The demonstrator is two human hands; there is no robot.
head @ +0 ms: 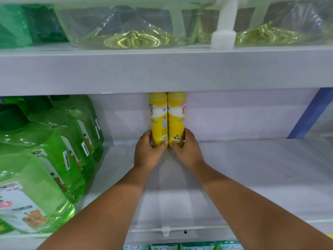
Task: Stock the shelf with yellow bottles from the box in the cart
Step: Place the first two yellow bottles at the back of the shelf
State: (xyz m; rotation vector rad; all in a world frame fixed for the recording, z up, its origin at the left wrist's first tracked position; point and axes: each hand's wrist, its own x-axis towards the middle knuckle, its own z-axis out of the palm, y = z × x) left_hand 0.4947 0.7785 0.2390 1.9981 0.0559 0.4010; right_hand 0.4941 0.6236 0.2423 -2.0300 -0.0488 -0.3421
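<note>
Two yellow bottles stood upright and touching each other at the back of the white shelf (252, 168), against its rear wall, their tops hidden behind the edge of the upper shelf (162, 71). The left hand (146, 152) was wrapped around the base of the left yellow bottle (158, 120), thumb on the front; the right hand (187, 150) gripped the base of the right yellow bottle (176, 120) the same way. Both forearms reached in across the shelf from its front edge. Left of the yellow pair, well apart from it, a row of green bottles (54, 150) ran from the shelf's back to its front. The shelf to the right of the pair was bare.
</note>
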